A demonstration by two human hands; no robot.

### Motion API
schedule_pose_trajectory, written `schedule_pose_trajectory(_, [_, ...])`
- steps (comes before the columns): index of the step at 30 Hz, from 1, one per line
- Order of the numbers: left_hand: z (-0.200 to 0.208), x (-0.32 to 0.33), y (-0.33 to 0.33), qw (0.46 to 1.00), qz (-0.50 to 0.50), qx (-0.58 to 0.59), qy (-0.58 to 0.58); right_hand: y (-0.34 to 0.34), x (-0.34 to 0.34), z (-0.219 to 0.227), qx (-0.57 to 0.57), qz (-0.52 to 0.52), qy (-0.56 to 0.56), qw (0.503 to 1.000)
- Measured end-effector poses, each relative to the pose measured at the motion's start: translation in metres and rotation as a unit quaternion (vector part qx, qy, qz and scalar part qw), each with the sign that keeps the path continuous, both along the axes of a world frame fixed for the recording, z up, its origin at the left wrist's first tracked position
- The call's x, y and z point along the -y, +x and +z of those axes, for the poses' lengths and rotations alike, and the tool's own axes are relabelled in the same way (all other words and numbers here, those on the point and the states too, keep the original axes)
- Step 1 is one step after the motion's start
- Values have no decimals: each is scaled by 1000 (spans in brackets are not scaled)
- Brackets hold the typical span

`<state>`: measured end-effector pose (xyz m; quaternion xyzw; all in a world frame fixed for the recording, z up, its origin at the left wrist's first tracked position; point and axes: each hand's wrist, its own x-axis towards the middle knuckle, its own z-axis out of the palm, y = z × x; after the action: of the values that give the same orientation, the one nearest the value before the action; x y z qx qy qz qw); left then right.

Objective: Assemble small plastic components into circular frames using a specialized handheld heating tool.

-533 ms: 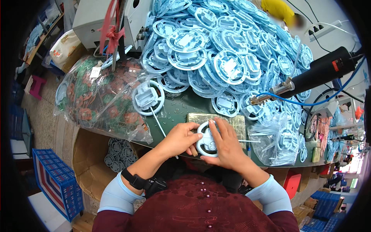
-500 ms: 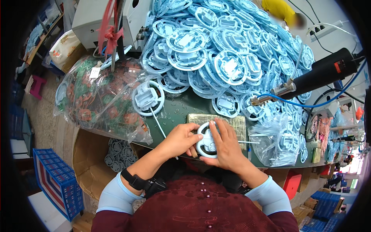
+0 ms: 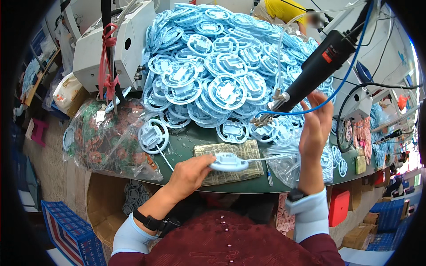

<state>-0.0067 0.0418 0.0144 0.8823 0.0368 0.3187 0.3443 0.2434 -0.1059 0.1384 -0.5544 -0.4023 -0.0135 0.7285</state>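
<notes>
The left hand pinches the rim of a light-blue wheel part, tilted nearly edge-on above a gold-wrapped block, so its underside is hidden; whether part and block touch, I cannot tell. Well apart from it, the right hand is raised, fingers loosely spread, beside a black driver; contact is unclear. A clear bag holds green and reddish boards; a cardboard box holds grey rings, partly cut off by the table. The driver's red label is illegible.
</notes>
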Motion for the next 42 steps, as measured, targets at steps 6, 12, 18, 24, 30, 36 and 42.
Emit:
schedule_pose_trajectory(6, [-19,-1,-10,987,-12,16,161,10,-40,37,43,75,-42,995])
schedule_pose_trajectory(12, [-27,6,-23,999,2,-22,24,-50,-62,62,14,107,-1,994])
schedule_pose_trajectory(18, [-32,11,-5,992,-13,-126,-3,-66,-71,43,-1,128,-2,992])
schedule_pose_trajectory(24, [-36,9,-4,991,7,-137,-3,-67,-79,33,15,119,-6,993])
schedule_pose_trajectory(30, [-37,9,-4,989,6,-145,-16,-63,-84,19,11,97,3,995])
schedule_pose_trajectory(36, [-33,10,-3,988,11,-157,-4,-70,-85,11,74,81,-36,993])
schedule_pose_trajectory(42, [-40,14,-6,987,29,-155,-31,-76,-69,62,13,127,21,992])
